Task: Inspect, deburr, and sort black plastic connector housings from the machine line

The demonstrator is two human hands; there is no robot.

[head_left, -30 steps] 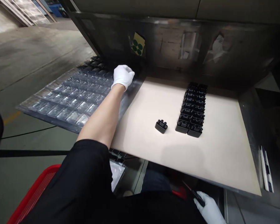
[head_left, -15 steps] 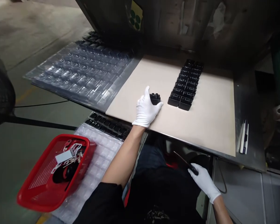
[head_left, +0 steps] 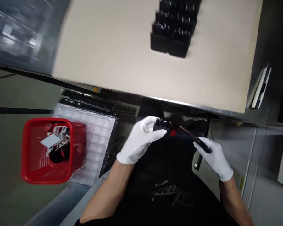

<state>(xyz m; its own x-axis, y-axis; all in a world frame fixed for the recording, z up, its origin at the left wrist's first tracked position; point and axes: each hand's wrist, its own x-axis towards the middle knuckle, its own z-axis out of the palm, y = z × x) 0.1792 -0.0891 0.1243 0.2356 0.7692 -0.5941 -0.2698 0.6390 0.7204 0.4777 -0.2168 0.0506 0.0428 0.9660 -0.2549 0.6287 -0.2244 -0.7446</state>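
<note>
My left hand (head_left: pixel 139 141), in a white glove, is closed around a small black plastic part (head_left: pixel 162 125) and holds it in front of my lap, below the table edge. My right hand (head_left: pixel 214 157), also gloved, grips a thin black-handled tool (head_left: pixel 198 142) whose slim tip points left toward the part. Up on the beige board (head_left: pixel 108 56) stand two rows of several matching black parts (head_left: pixel 174 28).
A red basket (head_left: pixel 28 150) with white scraps and a dark item sits low on the left, on a stack of clear blister trays (head_left: pixel 96 128). Another clear tray (head_left: pixel 16 31) lies at the upper left. A white and black strip (head_left: pixel 261 86) rests on the metal ledge at the right.
My left hand picked the single black part off the beige board and drew it down to my lap. My right hand rose with its tool toward it. The view tilted downward.
</note>
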